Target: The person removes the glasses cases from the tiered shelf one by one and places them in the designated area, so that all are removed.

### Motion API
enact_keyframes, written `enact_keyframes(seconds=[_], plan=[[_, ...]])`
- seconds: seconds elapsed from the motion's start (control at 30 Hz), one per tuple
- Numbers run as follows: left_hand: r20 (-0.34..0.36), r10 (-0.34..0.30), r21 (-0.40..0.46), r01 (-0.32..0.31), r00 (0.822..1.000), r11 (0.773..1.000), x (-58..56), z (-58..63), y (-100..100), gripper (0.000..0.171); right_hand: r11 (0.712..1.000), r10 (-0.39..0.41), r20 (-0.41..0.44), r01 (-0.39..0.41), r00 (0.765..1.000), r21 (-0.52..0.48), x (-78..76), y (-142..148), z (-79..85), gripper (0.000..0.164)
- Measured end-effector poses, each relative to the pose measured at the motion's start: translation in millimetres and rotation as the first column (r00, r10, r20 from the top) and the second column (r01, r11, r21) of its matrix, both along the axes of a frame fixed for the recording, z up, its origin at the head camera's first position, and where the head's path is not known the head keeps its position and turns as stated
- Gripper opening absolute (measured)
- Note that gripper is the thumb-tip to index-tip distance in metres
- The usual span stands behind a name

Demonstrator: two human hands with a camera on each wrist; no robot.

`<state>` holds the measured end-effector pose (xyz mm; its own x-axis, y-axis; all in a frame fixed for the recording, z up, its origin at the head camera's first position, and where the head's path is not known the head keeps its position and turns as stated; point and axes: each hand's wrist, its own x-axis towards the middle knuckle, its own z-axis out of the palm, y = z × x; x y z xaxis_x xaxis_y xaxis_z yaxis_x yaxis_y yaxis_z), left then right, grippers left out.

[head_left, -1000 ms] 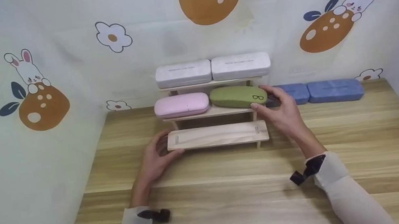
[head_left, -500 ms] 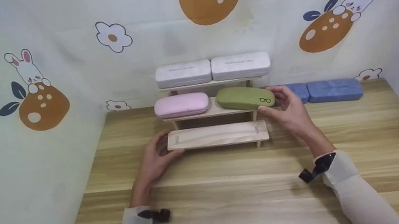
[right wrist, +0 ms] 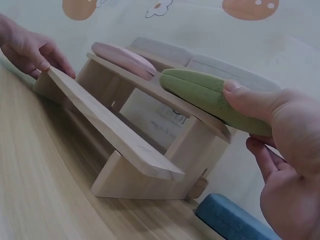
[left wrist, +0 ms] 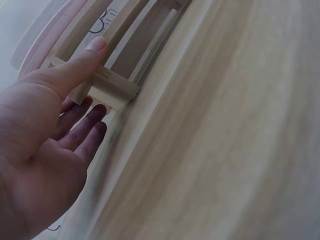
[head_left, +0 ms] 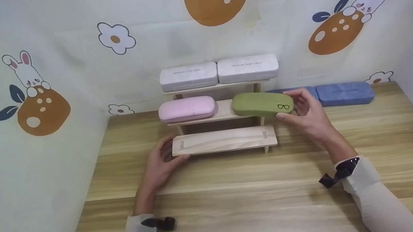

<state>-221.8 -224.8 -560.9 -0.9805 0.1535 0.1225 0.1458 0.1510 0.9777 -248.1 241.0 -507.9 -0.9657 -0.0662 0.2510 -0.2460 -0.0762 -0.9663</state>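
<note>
My right hand [head_left: 311, 121] pinches the right end of a green glasses case [head_left: 261, 103], thumb in front and fingers behind. The case slants over the middle step of a three-step wooden display stand [head_left: 226, 141], its right end sticking out past the step. At the left end of the bottom step, my left hand [head_left: 160, 166] holds the stand, with the thumb [left wrist: 82, 65] on the step's edge and the other fingers around the end. On the middle step's left half sits a pink glasses case [head_left: 187, 109].
Two white glasses cases, a left one [head_left: 188, 77] and a right one [head_left: 248, 68], fill the top step. Blue glasses cases [head_left: 345, 94] lie on the wood-grain table [head_left: 215, 212] right of the stand. A patterned cloth wall [head_left: 156, 23] rises behind.
The green glasses case has slid right and slightly toward me in my right hand, widening its gap from the pink case. My left hand has stayed on the stand.
</note>
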Motion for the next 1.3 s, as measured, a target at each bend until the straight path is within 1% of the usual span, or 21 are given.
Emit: enact_keyframes(seconds=[0.2,0.43,0.6,0.83,1.03,1.3], plan=[[-0.002,-0.004,-0.001,0.004,1.0,1.0,0.6,-0.7,-1,0.081,1.0,0.019,0.005,-0.019,1.0,-0.003,4.8,6,0.1,0.069],[-0.005,-0.011,0.006,0.011,1.0,1.0,-0.9,-1.9,-2,0.084,0.999,0.045,0.0,-0.045,0.999,-0.009,9.6,22,-2.3,0.068],[-0.014,-0.003,0.013,0.003,1.0,1.0,-0.3,-2.7,-2,0.08,0.998,0.053,0.001,-0.053,0.999,-0.036,11.1,34,-4.6,0.067],[-0.019,-0.003,0.01,0.003,1.0,1.0,-0.1,-1.9,-1,0.079,0.998,0.033,0.008,-0.033,0.999,-0.047,14.4,56,-9.9,0.064],[-0.006,0.0,0.011,0.0,1.0,1.0,0.6,-1.0,-1,0.08,0.999,0.02,0.009,-0.02,1.0,-0.049,18.0,74,-12.3,0.062],[0.001,-0.006,0.018,0.006,1.0,1.0,1.0,-1.9,-1,0.081,0.998,0.009,0.014,-0.008,1.0,-0.059,19.5,90,-13.7,0.06]])
